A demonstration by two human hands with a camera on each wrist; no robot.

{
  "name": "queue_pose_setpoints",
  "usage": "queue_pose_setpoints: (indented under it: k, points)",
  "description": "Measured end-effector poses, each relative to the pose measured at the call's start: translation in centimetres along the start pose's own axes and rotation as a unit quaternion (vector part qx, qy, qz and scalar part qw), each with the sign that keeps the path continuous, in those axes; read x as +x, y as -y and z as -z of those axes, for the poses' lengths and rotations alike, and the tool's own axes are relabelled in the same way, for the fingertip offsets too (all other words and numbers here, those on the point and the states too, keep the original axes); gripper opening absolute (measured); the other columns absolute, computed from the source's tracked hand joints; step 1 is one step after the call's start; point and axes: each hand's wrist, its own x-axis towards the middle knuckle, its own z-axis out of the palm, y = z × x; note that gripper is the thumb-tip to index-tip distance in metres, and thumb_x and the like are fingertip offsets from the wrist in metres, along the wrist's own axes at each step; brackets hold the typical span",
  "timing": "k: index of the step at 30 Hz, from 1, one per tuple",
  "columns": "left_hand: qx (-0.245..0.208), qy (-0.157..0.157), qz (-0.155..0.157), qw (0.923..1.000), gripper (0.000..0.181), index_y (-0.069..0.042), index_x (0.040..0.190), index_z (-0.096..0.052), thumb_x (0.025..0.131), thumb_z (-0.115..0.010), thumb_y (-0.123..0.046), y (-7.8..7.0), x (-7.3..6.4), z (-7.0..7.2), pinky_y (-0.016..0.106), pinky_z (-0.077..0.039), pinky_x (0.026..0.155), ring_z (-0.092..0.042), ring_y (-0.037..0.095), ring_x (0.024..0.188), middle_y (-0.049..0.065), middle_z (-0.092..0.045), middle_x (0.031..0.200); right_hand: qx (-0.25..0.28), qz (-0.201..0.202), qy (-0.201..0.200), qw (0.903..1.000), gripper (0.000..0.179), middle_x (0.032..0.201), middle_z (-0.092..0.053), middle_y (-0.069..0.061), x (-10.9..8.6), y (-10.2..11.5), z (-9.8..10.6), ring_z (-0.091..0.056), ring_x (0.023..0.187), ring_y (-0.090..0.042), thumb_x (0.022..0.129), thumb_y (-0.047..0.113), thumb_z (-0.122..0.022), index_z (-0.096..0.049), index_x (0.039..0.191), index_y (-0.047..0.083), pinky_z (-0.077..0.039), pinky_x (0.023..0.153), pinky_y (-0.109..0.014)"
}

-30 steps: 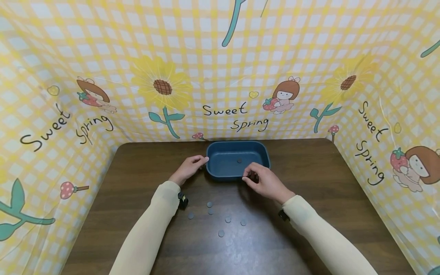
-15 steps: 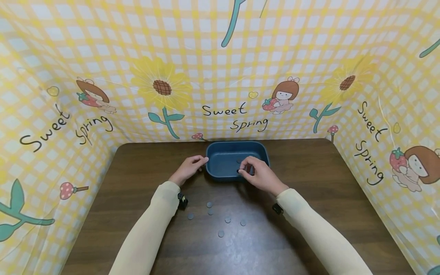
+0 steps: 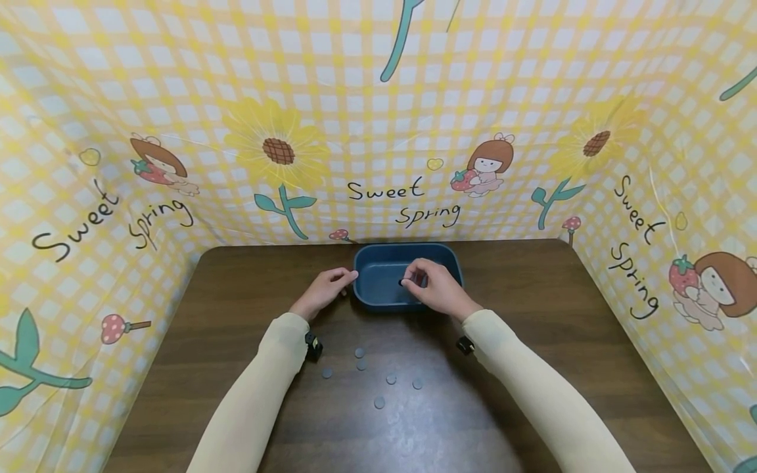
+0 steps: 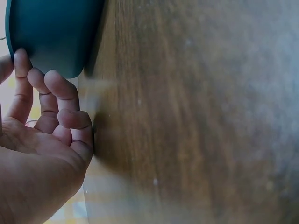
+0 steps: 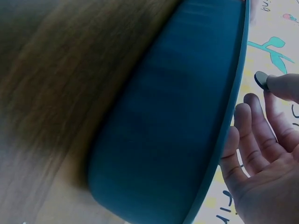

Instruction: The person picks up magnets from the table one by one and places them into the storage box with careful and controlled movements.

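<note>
Over the dark blue rectangular tub [image 3: 378, 304], my right hand [image 3: 439, 289] pinches a small round grey disc [image 5: 261, 80] between thumb and fingertip, above the rim. The disc has a flat face and a dark edge; its exact kind does not show. My left hand [image 3: 324, 290] pinches the tub's left rim between thumb and index finger, the other fingers loosely curled beside the wall, as the left wrist view shows. Several similar grey discs, one of them a near disc [image 3: 380, 403], lie flat on the table in front of the tub. My right hand hides part of the tub's inside.
The brown wooden table [image 3: 532, 368] runs back to a yellow checked cloth [image 3: 378, 118] that hangs behind it and on both sides. The tub stands close to the table's back edge. Each wrist wears a small black strapped device [image 3: 313, 346].
My right hand, with the disc, has moved from the tub's front rim inward over its middle, covering a disc seen inside earlier. My left hand has stayed at the left rim.
</note>
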Motion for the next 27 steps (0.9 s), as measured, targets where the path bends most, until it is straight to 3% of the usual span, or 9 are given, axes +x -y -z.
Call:
queue_pose_setpoints:
  k: [5,12,19,27]
  points:
    - [-0.004,0.000,0.004,1.0000,0.041,-0.011,0.107,-0.072,0.109,-0.061,-0.050,-0.1,0.0,0.0,0.041,-0.049,0.092,-0.061,0.032,0.100,0.014,-0.063,0.111,0.001,-0.001,0.003,1.0000,0.009,0.101,-0.067,0.002,1.1,-0.4,-0.2,-0.061,0.089,-0.016,0.104,0.022,-0.075,-0.068,0.104,0.018,-0.054,0.080,-0.036]
    - [-0.014,0.005,0.016,0.9998,0.041,-0.010,0.110,-0.073,0.109,-0.061,-0.049,-0.2,-0.1,0.0,0.045,-0.048,0.090,-0.061,0.039,0.104,0.019,-0.063,0.114,-0.006,-0.033,0.024,0.9991,0.011,0.099,-0.068,0.001,2.6,-0.6,-0.5,-0.062,0.088,-0.017,0.104,0.024,-0.075,-0.068,0.100,0.017,-0.053,0.081,-0.037]
    - [-0.009,0.005,0.020,0.9998,0.042,-0.013,0.106,-0.072,0.108,-0.061,-0.054,-0.2,0.0,0.0,0.036,-0.046,0.077,-0.061,0.031,0.097,0.011,-0.064,0.107,-0.012,-0.064,0.054,0.9964,0.011,0.099,-0.069,-0.001,3.5,-0.7,-0.6,-0.062,0.089,-0.019,0.104,0.024,-0.075,-0.069,0.099,0.016,-0.053,0.083,-0.038]
    - [-0.015,0.005,0.024,0.9996,0.044,-0.013,0.106,-0.072,0.108,-0.060,-0.055,-0.1,-0.1,0.0,0.035,-0.047,0.077,-0.059,0.028,0.095,0.012,-0.064,0.106,0.003,-0.094,0.083,0.9921,0.009,0.107,-0.073,-0.002,4.6,-1.3,-0.7,-0.064,0.093,-0.020,0.104,0.017,-0.073,-0.071,0.097,0.013,-0.053,0.084,-0.037]
